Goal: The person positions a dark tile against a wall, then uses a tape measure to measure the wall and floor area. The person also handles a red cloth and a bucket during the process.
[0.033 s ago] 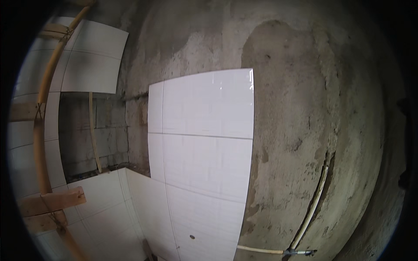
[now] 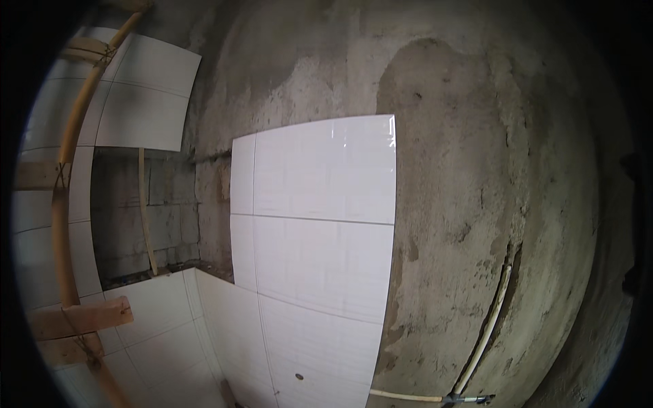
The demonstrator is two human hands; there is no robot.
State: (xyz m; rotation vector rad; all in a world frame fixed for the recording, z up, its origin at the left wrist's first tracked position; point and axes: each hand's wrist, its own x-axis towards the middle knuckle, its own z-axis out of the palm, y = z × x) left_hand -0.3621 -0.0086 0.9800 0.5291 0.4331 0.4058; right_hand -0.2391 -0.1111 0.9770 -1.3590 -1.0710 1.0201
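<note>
Neither of my hands shows in the head view, and no forearm enters from the lower edge. Large glossy white tiles (image 2: pixel 320 265) cover the middle of the wall, with thin dark joints between them. Low on this tiled face is a small dark round hole (image 2: pixel 299 377). More white tiles (image 2: pixel 146 112) cover the upper left wall, and another tiled section (image 2: pixel 160 313) meets the middle one at an inner corner.
A bamboo pole ladder (image 2: pixel 68 238) with tied wooden rungs (image 2: pixel 85 318) stands at the left. Behind it, a thin wooden strip (image 2: pixel 145 211) crosses bare blockwork (image 2: pixel 166 224). Rough cement wall (image 2: pixel 456 170) fills the right, where a pale pipe (image 2: pixel 486 340) lies in a groove.
The whole scene sits slightly lower in the picture now. Nothing in it has visibly moved otherwise.
</note>
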